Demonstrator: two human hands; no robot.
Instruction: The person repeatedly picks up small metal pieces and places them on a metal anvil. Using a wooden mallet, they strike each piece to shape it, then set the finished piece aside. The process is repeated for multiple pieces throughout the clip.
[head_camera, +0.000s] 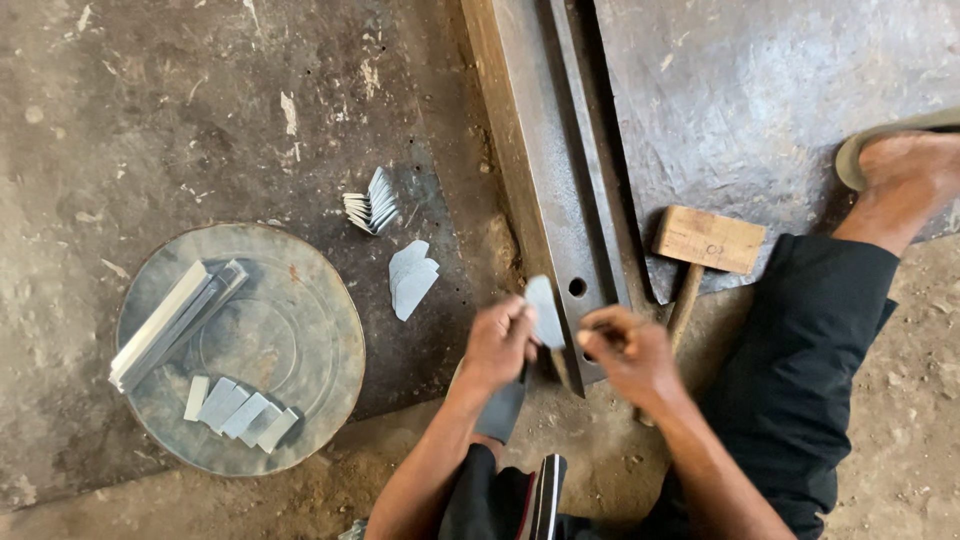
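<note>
Head view: person seated on the ground, both hands low over the near end of a long steel bar.
Left hand (497, 345): fingers curled; grip pinched shut on a small sheet-metal piece (544, 311), thumb and fingertips on its lower left edge.
Sheet-metal piece: pale grey, flat, rounded at the top; stands up between the two hands, just over the steel bar's near end.
Right hand (628, 352): fingers bent inward, tips just right of the metal piece; whether this grip has hold of the piece or of anything else cannot be told, knuckles hide it.
Steel bar (555, 180): long angle-section, runs away from the hands toward the top of frame; one round hole close beside the right hand's fingers.
Wooden mallet (705, 245): just beyond and right of the right hand, head lying on the dark plate, handle slanting back toward the right wrist.
Cut blanks (411, 278): a few flat pale pieces on the floor, left of and beyond the left hand, near.
Bent pieces (373, 205): fanned bunch of folded strips, farther out past the blanks.
Round metal lid (300, 350): well left of the left hand, flat on the floor; carries a bundle of long strips (170, 322) and a row of short strips (240, 410) along its near edge.
Foot (905, 175): in a sandal, far right of the right hand, resting on the dark plate.
</note>
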